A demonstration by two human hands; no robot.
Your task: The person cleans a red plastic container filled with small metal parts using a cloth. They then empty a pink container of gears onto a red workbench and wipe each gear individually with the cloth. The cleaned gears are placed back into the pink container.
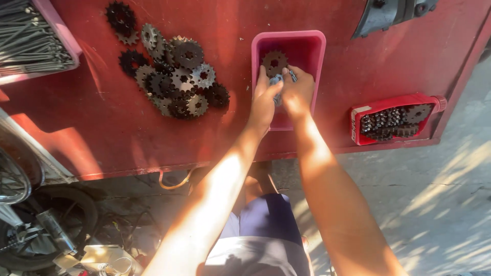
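— What are the hands on?

— Both reach into the pink tub on the red worktop. The left hand and right hand meet over a small greyish metal part, fingers closed around it from either side. What it is exactly, I cannot tell.

— Anything else in the tub?

— A dark sprocket lies just beyond the fingertips, near the far wall.

— And around it?

— To the left, a heap of sprockets lies loose on the worktop. To the right, a red cut-open container holds more small gears. At the far left corner, a pink tray holds long metal rods.
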